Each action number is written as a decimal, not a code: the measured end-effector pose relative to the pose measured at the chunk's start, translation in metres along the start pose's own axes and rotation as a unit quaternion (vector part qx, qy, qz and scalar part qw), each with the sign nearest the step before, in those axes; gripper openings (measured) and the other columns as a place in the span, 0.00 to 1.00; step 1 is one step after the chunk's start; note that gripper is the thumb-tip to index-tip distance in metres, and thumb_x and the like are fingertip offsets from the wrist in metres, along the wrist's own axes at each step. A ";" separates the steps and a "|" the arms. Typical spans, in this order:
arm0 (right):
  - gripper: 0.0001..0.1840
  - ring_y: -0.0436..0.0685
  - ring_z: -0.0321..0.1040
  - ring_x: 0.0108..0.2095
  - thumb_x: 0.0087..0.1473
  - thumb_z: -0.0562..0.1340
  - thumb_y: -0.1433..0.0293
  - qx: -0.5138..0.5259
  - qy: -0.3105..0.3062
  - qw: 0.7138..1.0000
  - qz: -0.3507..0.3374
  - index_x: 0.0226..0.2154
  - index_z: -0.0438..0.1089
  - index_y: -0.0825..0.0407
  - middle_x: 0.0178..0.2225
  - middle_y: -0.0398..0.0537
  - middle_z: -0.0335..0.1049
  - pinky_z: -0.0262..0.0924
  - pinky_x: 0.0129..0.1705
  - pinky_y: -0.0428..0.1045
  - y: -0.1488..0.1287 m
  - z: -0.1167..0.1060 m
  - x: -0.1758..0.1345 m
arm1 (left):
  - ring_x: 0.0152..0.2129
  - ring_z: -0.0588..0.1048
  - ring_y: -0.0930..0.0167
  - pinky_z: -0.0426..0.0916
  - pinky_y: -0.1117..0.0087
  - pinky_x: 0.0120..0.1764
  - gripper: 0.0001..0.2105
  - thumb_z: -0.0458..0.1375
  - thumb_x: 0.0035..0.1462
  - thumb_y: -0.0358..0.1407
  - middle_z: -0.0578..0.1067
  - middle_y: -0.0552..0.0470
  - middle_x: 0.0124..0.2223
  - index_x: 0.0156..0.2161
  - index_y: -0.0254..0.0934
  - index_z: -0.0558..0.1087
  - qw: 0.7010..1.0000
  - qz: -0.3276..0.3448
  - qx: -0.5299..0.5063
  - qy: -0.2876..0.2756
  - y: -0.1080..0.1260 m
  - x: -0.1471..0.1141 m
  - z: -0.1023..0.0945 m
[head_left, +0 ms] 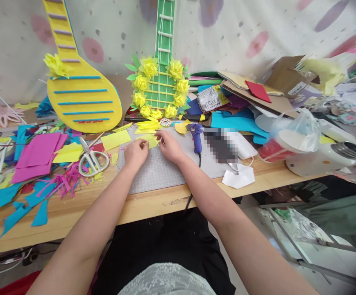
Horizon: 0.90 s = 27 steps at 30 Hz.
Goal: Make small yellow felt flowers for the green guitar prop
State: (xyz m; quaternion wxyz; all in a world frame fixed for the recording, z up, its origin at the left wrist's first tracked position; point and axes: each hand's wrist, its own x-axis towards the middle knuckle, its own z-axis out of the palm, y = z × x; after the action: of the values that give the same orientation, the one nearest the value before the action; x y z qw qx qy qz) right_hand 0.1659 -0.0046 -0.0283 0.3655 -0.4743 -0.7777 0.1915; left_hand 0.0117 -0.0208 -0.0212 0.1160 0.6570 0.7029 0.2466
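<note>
- Both forearms reach forward over the table (153,205) edge, hands meeting on the grey cutting mat (159,170).
- Left hand (136,153) is curled, fingers pinching the near edge of a yellow paper piece (151,140) lying on the mat.
- Right hand (170,146), fingers bent, pinches the same piece's right side.
- Scissors (92,159) lie left of the mat; a blue glue gun (196,137) lies to the right.
- No writing is readable.

A pixelated patch (221,144) hides something (unidentifiable) beside the glue gun (196,137).
</note>
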 end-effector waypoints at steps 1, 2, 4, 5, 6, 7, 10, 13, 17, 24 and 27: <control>0.21 0.52 0.63 0.37 0.45 0.50 0.82 -0.012 -0.011 1.000 -0.008 0.42 0.62 0.52 0.40 0.48 0.67 0.58 0.42 0.49 -0.001 0.001 -0.001 | 0.33 0.74 0.66 0.63 0.64 0.41 0.13 0.50 0.54 0.38 0.77 0.50 0.34 0.41 0.39 0.75 0.999 -0.030 -0.038 0.002 -0.003 0.002 -0.001; 0.21 0.52 0.63 0.38 0.46 0.50 0.82 -0.022 -0.021 0.999 -0.013 0.43 0.62 0.52 0.41 0.48 0.66 0.58 0.42 0.49 -0.002 0.002 -0.001 | 0.31 0.74 0.68 0.64 0.66 0.39 0.14 0.50 0.53 0.36 0.77 0.51 0.33 0.43 0.38 0.74 0.996 -0.045 -0.071 0.008 -0.007 0.005 -0.003; 0.18 0.52 0.63 0.39 0.50 0.52 0.79 -0.040 -0.038 0.998 -0.022 0.44 0.62 0.52 0.41 0.48 0.67 0.58 0.42 0.49 -0.005 0.008 -0.002 | 0.29 0.74 0.70 0.66 0.69 0.37 0.16 0.51 0.52 0.34 0.77 0.52 0.34 0.44 0.37 0.73 0.992 -0.041 -0.120 0.019 -0.018 0.011 -0.007; 0.16 0.53 0.63 0.40 0.51 0.54 0.76 -0.050 -0.045 0.997 -0.028 0.44 0.62 0.52 0.41 0.48 0.67 0.57 0.43 0.49 -0.007 0.011 -0.001 | 0.30 0.74 0.70 0.66 0.70 0.37 0.16 0.51 0.51 0.34 0.78 0.51 0.34 0.44 0.37 0.73 0.991 -0.026 -0.134 0.015 -0.023 0.013 -0.009; 0.15 0.54 0.63 0.41 0.52 0.56 0.73 -0.063 -0.049 0.996 -0.034 0.44 0.62 0.52 0.40 0.48 0.68 0.57 0.44 0.49 -0.010 0.015 -0.001 | 0.31 0.75 0.70 0.66 0.69 0.40 0.15 0.51 0.51 0.33 0.78 0.52 0.35 0.43 0.37 0.74 0.990 -0.005 -0.137 0.006 -0.027 0.015 -0.011; 0.14 0.55 0.62 0.42 0.53 0.57 0.70 -0.079 -0.053 0.995 -0.038 0.44 0.62 0.51 0.40 0.48 0.68 0.56 0.45 0.50 -0.013 0.019 0.000 | 0.33 0.75 0.70 0.66 0.69 0.42 0.15 0.51 0.50 0.33 0.79 0.52 0.35 0.43 0.38 0.74 0.991 0.017 -0.131 -0.008 -0.030 0.017 -0.013; 0.18 0.58 0.61 0.44 0.54 0.59 0.62 -0.136 -0.053 0.989 -0.040 0.45 0.62 0.53 0.41 0.51 0.69 0.55 0.47 0.52 -0.022 0.030 0.002 | 0.36 0.76 0.69 0.64 0.66 0.48 0.16 0.52 0.48 0.30 0.80 0.53 0.35 0.41 0.40 0.76 0.993 0.054 -0.095 -0.042 -0.032 0.017 -0.015; 0.17 0.59 0.61 0.44 0.55 0.58 0.61 -0.174 -0.062 0.982 -0.031 0.44 0.63 0.54 0.41 0.53 0.70 0.54 0.46 0.53 -0.026 0.033 0.004 | 0.39 0.76 0.67 0.63 0.64 0.50 0.17 0.51 0.47 0.28 0.80 0.54 0.34 0.42 0.40 0.76 0.995 0.070 -0.067 -0.033 -0.026 0.014 -0.014; 0.13 0.58 0.61 0.44 0.57 0.56 0.70 -0.181 -0.078 0.980 -0.027 0.46 0.63 0.54 0.42 0.51 0.70 0.54 0.46 0.51 -0.020 0.025 0.002 | 0.40 0.75 0.66 0.62 0.62 0.51 0.16 0.52 0.48 0.30 0.80 0.53 0.34 0.41 0.39 0.76 0.995 0.086 -0.051 -0.018 -0.023 0.011 -0.012; 0.16 0.57 0.57 0.45 0.56 0.51 0.79 -0.182 -0.080 0.977 -0.077 0.44 0.68 0.53 0.40 0.50 0.70 0.53 0.48 0.51 -0.011 0.020 0.001 | 0.36 0.76 0.68 0.65 0.65 0.48 0.16 0.52 0.48 0.31 0.80 0.54 0.32 0.42 0.39 0.76 0.992 0.088 -0.084 -0.039 -0.027 0.012 -0.012; 0.13 0.58 0.55 0.47 0.55 0.53 0.77 -0.176 -0.071 0.977 -0.101 0.38 0.72 0.52 0.43 0.51 0.67 0.53 0.50 0.52 -0.012 0.022 0.001 | 0.35 0.75 0.67 0.65 0.64 0.46 0.16 0.52 0.49 0.31 0.80 0.53 0.33 0.43 0.39 0.75 0.993 0.084 -0.082 -0.022 -0.028 0.013 -0.013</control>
State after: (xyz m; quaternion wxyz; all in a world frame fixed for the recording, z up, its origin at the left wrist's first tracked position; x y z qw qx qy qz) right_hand 0.1423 -0.0079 -0.0346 0.2378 -0.4350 -0.8672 0.0471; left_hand -0.0199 -0.0112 -0.0220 0.1637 0.7068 0.6202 0.2981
